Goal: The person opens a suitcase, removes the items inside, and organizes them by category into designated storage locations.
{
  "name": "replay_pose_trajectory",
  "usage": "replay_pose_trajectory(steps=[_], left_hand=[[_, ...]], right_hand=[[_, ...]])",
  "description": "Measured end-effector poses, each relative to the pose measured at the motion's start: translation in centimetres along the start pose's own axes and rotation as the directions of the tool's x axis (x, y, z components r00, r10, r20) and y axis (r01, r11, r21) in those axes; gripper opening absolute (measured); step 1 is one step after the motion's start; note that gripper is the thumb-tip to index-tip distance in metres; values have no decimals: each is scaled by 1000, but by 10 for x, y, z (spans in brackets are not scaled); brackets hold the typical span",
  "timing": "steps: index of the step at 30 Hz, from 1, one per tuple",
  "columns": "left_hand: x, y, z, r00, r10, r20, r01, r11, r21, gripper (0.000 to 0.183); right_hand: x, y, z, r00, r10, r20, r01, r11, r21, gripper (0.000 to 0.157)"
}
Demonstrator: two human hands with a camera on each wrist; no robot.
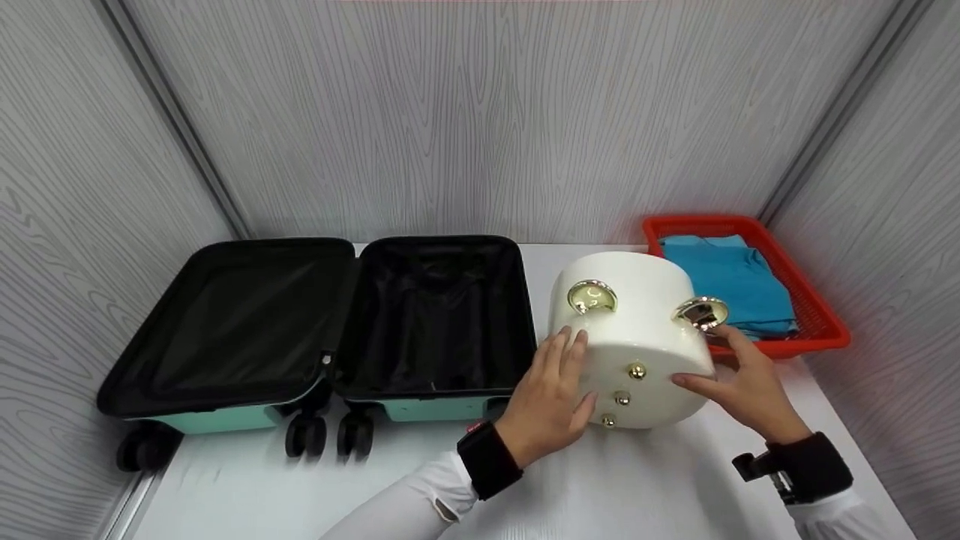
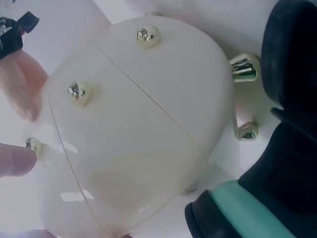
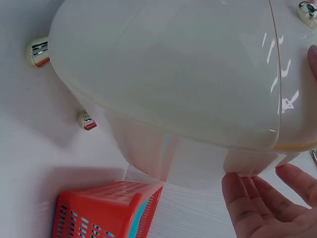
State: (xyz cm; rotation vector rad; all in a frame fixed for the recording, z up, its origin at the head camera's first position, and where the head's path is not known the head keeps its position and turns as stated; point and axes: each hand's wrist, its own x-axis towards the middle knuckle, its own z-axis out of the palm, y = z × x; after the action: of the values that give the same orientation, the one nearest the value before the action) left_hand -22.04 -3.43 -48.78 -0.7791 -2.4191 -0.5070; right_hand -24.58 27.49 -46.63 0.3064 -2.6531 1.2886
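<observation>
A glossy white storage box with two gold rings on top and gold knobs down its front stands on the white table. Its seams show in the left wrist view, and gold feet stick out below. My left hand lies against the box's left side with fingers fairly straight, thumb near the front. On the other side, my right hand touches the box, its thumb along the front and its index finger by the right ring. In the right wrist view, the right fingertips meet the side wall.
An open mint-green suitcase with black lining lies at the left, its black wheels facing me. A red basket at the back right holds folded blue cloth. Grey patterned walls enclose the table.
</observation>
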Motion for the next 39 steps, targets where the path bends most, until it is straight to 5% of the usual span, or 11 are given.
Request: replay_pose_trajectory(steps=[8,14,18,25,32,39], left_hand=[[12,5,-8,992,-41,123,24,990,136,90],[32,-2,-4,977,-110,183,101,993,55,90],[49,-8,-3,949,-161,271,166,986,4,91],[85,-26,-5,875,-210,436,250,968,-34,95],[111,-42,1,841,-268,471,310,951,-12,94],[126,-53,10,846,-292,447,332,943,-12,95]], right_hand=[[18,6,7,995,-99,-14,100,990,98,78],[40,13,9,995,-103,-5,103,990,94,77],[56,19,11,995,-102,1,102,992,73,76],[90,23,5,996,-60,73,62,998,-31,81],[118,20,11,993,-33,110,37,999,-30,81],[137,23,12,992,4,123,-5,1000,10,88]])
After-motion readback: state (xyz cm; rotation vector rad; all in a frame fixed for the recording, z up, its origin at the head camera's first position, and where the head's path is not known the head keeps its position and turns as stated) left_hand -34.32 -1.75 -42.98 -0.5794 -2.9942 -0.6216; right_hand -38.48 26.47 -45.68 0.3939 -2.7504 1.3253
